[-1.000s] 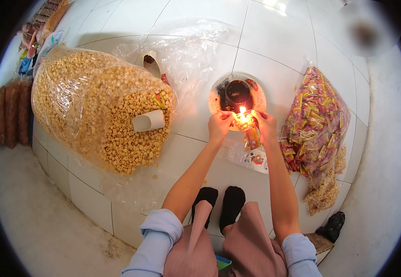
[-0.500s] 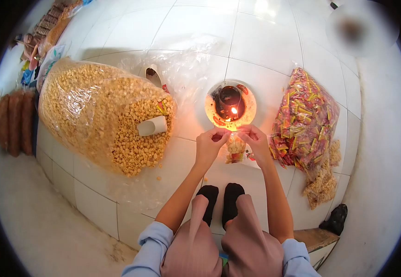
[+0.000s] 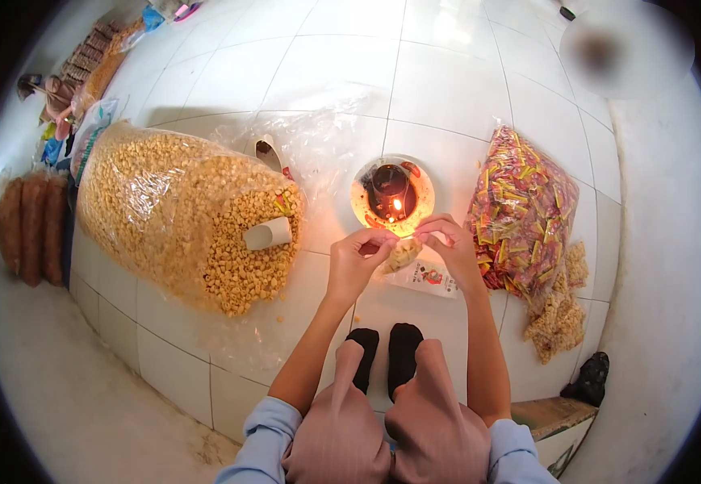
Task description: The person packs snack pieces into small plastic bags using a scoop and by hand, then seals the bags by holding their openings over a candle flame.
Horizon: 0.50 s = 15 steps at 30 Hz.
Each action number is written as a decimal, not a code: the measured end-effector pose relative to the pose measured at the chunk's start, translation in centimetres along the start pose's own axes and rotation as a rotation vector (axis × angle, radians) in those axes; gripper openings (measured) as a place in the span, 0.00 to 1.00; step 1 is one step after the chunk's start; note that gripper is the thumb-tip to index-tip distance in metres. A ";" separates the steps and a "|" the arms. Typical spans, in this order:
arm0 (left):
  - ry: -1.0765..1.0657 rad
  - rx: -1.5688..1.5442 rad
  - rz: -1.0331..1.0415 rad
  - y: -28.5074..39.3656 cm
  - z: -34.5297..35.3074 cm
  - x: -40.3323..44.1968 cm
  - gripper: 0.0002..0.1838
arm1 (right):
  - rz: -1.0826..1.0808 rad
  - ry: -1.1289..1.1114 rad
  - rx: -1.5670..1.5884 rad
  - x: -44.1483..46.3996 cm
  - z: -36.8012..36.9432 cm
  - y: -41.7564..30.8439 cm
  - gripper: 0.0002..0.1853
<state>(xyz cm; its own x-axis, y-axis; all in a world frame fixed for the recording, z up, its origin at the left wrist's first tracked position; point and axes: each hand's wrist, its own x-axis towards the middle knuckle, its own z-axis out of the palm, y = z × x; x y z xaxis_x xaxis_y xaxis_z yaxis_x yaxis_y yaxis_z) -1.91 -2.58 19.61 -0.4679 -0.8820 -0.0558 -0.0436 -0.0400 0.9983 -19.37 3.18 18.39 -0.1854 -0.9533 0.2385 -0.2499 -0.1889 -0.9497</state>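
Observation:
Between my two hands hangs a small clear plastic bag of pale yellow snacks [image 3: 403,256]. My left hand [image 3: 356,260] pinches one end of its top edge, and my right hand [image 3: 453,246] pinches the other. Just beyond the fingertips burns a small flame [image 3: 397,205] at a dark, round burner [image 3: 391,179], which stands on a scorched pale plate [image 3: 427,202]. Beneath the little bag, a white printed packet [image 3: 431,278] lies on the floor, partly covered.
On the left lies a big clear sack of puffed snacks [image 3: 165,210], its mouth holding a white scoop [image 3: 268,234]. A bag of red and yellow sachets [image 3: 524,214] rests on the right, beside small snack bags [image 3: 558,323]. Another white scoop [image 3: 268,152] lies behind the sack.
The small bag has swung from hanging upright to a tilt, uncovering more of the white printed packet. Both hands still pinch its top near the flame. The view has shifted slightly.

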 end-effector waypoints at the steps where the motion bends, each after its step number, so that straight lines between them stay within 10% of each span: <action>1: -0.006 -0.025 -0.019 0.0 0.0 0.0 0.05 | 0.097 -0.013 0.024 0.0 -0.2 0.2 0.11; 15: -0.114 -0.087 -0.156 -3.3 -0.5 2.0 0.07 | 0.470 0.082 0.515 -1.7 1.9 2.6 0.08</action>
<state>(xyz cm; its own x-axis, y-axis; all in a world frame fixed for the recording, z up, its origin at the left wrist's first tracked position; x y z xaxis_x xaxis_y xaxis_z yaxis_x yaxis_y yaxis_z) -2.24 -4.49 16.17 -0.5583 -0.8035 -0.2065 -0.0493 -0.2163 0.9751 -17.94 3.83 15.12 -0.2398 -0.9442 -0.2259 0.3528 0.1320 -0.9263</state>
